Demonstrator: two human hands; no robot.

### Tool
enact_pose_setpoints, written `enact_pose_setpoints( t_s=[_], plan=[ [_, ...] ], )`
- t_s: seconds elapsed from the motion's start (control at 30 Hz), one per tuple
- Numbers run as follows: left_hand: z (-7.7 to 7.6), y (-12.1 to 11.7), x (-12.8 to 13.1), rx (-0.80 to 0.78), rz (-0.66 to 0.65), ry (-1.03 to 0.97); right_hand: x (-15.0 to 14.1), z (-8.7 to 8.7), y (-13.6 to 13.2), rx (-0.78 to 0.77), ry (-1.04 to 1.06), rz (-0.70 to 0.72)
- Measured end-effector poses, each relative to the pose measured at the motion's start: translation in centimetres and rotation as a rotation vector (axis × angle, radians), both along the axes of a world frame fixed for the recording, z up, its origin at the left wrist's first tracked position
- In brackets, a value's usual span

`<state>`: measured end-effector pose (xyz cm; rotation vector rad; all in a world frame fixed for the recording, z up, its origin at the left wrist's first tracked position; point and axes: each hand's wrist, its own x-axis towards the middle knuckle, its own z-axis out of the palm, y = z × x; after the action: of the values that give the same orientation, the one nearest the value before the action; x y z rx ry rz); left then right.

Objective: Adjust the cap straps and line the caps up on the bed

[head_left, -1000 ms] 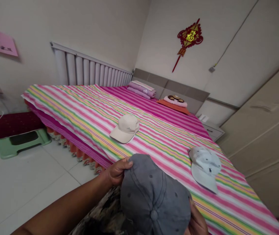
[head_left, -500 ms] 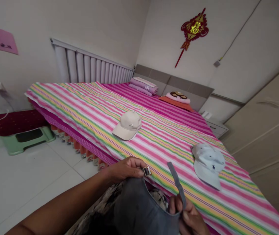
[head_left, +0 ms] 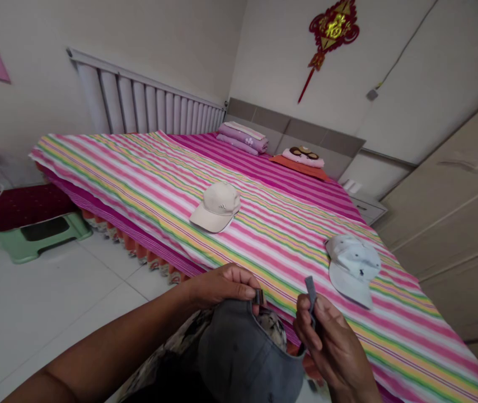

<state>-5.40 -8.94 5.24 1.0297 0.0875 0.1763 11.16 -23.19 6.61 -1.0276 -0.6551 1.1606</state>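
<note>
A dark grey baseball cap (head_left: 243, 352) is held low in front of me, its back opening turned up. My left hand (head_left: 233, 285) pinches the cap's edge beside a small metal buckle (head_left: 258, 296). Between thumb and fingers, my right hand (head_left: 333, 336) grips the cap's loose grey strap (head_left: 310, 291), whose free end sticks up. Strap and buckle are apart. Beyond my hands a beige cap (head_left: 218, 204) lies on the striped bed sheet (head_left: 138, 184). To the right, a pale blue cap (head_left: 354, 266) rests on the same sheet.
Folded purple bedding (head_left: 243, 137) and an orange cloth with a pink item (head_left: 301, 159) sit by the headboard (head_left: 272, 123). A radiator (head_left: 138, 98) lines the left wall. On the floor at left stands a green stool (head_left: 46, 235). A wardrobe (head_left: 453, 196) is at right.
My right hand has moved up along the strap and now grips nearer its free end. My left hand has shifted slightly, turning the buckle. The view has tilted a little downward.
</note>
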Motion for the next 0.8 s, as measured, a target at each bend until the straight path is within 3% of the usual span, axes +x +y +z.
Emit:
enact_pose_setpoints(
  t_s=[0.13, 0.33, 0.53, 0.8],
  plan=[
    [0.4, -0.2, 0.0, -0.001, 0.023, 0.009, -0.6, 0.2, 0.7, -0.069, -0.104, 0.093],
    [0.1, -0.3, -0.1, -0.024, 0.023, 0.012, -1.3, -0.6, 1.4, -0.095, -0.067, 0.195],
    [-0.2, -0.4, 0.1, -0.047, 0.042, 0.005, -1.8, -0.9, 2.0, -0.141, -0.045, 0.193],
    [-0.7, -0.6, 0.9, -0.181, 0.041, -0.128, -2.7, -1.8, 2.7, -0.077, 0.039, 0.162]
  ],
)
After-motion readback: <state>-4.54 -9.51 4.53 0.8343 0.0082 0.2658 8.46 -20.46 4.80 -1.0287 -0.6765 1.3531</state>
